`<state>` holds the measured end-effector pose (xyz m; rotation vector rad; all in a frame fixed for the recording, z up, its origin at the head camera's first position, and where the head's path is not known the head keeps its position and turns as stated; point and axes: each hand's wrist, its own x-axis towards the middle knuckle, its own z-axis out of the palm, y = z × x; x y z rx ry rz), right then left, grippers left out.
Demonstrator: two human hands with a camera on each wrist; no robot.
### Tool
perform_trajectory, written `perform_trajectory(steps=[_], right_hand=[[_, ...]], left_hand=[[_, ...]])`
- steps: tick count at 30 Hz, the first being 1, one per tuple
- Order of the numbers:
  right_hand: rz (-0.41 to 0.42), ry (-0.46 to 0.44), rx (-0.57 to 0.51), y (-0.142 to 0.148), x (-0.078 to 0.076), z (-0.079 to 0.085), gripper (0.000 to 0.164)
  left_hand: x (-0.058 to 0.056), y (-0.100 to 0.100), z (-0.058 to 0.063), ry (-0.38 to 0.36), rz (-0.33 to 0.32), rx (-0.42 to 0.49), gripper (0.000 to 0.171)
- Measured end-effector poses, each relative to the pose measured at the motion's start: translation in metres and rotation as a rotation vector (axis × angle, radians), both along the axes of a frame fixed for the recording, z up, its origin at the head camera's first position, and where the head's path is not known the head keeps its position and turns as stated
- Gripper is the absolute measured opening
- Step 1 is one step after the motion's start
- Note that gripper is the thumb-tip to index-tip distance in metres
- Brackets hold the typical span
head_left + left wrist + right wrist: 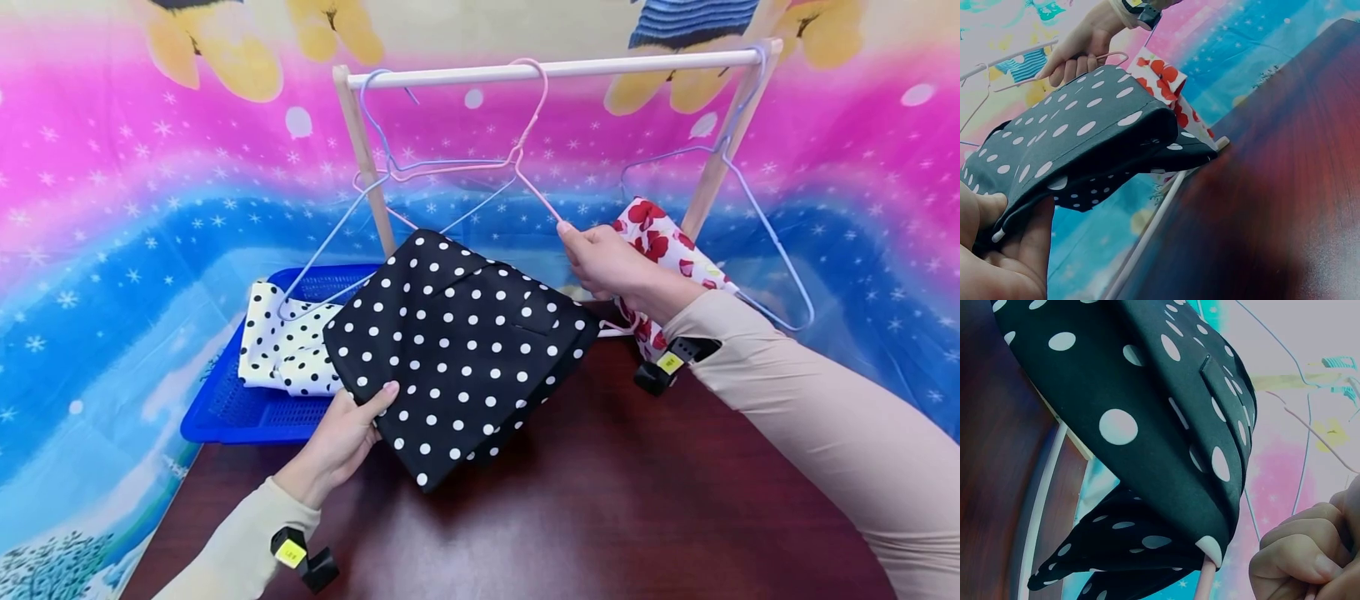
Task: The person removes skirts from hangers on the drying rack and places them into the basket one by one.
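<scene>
Black cloth with white polka dots [457, 350] spreads in front of me, folded in layers. My left hand [341, 437] pinches its lower left edge, thumb on top. My right hand [607, 262] grips the right arm of a pink hanger [528, 117], whose hook reaches the rack's top bar. In the right wrist view a pink hanger end [1205, 578] comes out from under the black cloth, beside the curled right hand [1304, 550]. The cloth hides the hanger's lower part. In the left wrist view the left thumb and fingers [1029, 250] hold the cloth edge.
A white rack bar [585, 67] carries blue hangers at left [375, 125] and right [757, 200]. Red-flowered white cloth [648, 225] hangs at the right. A blue basket [217, 417] holds white cloth with black dots [258, 342]. Below is a dark red table [600, 500].
</scene>
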<state>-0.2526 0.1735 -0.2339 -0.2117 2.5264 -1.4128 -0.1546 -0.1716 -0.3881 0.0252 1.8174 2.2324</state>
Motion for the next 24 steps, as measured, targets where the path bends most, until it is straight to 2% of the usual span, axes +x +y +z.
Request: perform_trajectory(steps=[7,24], right_hand=[[-0.005,-0.014,-0.032,0.003,0.0011,-0.0007,0.056],[0.003,-0.018,-0.046,0.0076,0.0036,0.0022,0.057]], left_hand=[[-0.0008,0.0033,-0.0011,-0.025,0.002,-0.002,0.032],[0.0006,0.0066,0.0,-0.051,0.017,-0.005,0.031]])
